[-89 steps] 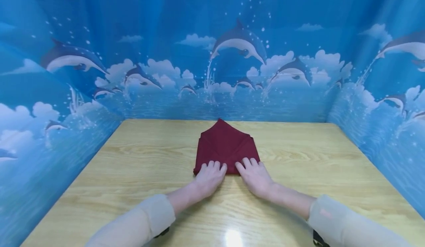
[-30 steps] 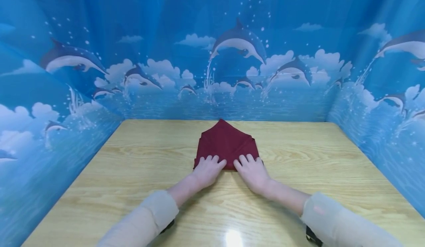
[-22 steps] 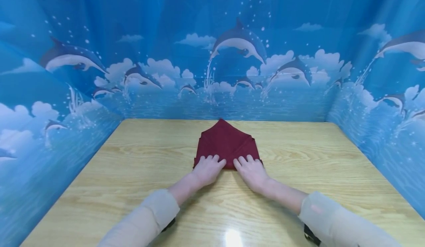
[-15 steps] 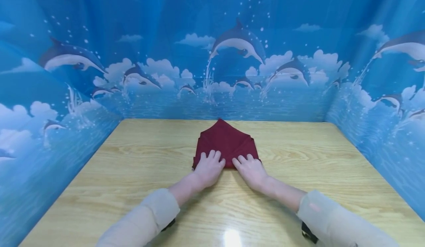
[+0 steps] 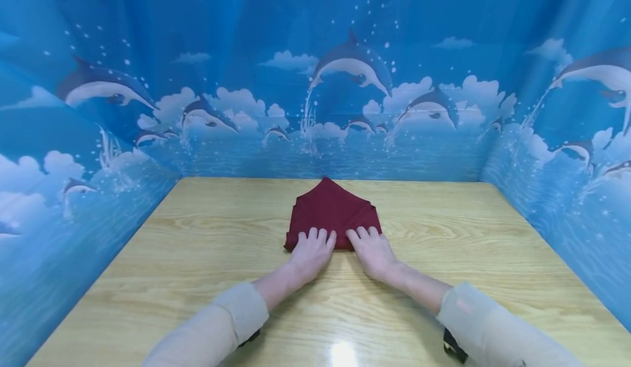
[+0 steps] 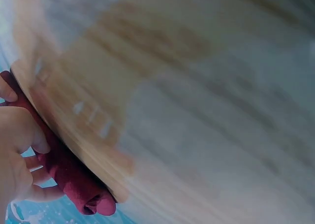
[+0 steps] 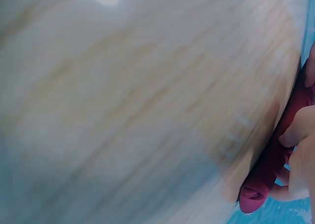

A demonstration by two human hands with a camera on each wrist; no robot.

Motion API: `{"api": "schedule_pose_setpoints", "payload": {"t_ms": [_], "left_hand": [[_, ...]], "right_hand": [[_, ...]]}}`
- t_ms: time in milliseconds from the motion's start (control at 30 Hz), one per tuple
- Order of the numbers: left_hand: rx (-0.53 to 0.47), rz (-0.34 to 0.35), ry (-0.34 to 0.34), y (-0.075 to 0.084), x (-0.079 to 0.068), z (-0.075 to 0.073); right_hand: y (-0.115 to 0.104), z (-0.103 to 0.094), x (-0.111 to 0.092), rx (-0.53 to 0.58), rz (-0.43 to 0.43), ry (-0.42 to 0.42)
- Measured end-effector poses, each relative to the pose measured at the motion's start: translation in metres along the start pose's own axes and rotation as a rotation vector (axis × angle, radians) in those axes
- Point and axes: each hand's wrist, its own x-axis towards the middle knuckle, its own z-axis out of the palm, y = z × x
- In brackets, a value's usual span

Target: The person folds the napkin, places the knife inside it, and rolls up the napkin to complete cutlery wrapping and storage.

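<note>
A dark red cloth (image 5: 332, 205) lies on the table with its pointed end at the far edge. Its near edge is rolled into a tube, whose spiral end shows on the cloth roll (image 6: 81, 189) in the left wrist view. My left hand (image 5: 311, 254) grips the left part of this roll, thumb on the near side and fingers over the top. On the right part, my right hand (image 5: 374, 254) holds the roll the same way, as the right wrist view shows along the cloth roll (image 7: 268, 167). Both thumbs sit near the middle, a small gap apart.
The wood-grain table (image 5: 207, 246) extends to both sides and towards the person. A blue curtain (image 5: 246, 148) printed with dolphins hangs behind it and along its sides.
The cloth's near edge has moved slightly away from the person over the three seconds, and both hands have moved forward with it. The pointed far end has stayed almost in place.
</note>
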Motion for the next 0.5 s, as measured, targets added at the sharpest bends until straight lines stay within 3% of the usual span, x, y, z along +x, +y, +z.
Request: {"api": "schedule_pose_setpoints", "payload": {"t_ms": [233,367,500], "left_hand": [[-0.041,0.011,0.030,-0.005,0.003,0.007],[-0.101,0.007,0.024,-0.008,0.004,0.007],[-0.193,0.003,-0.032,-0.011,0.007,0.004]], "right_hand": [[0.001,0.002,0.002,0.001,0.006,0.009],[0.002,-0.001,0.005,0.061,0.058,-0.039],[0.003,-0.003,0.009,0.140,0.116,-0.096]]}}
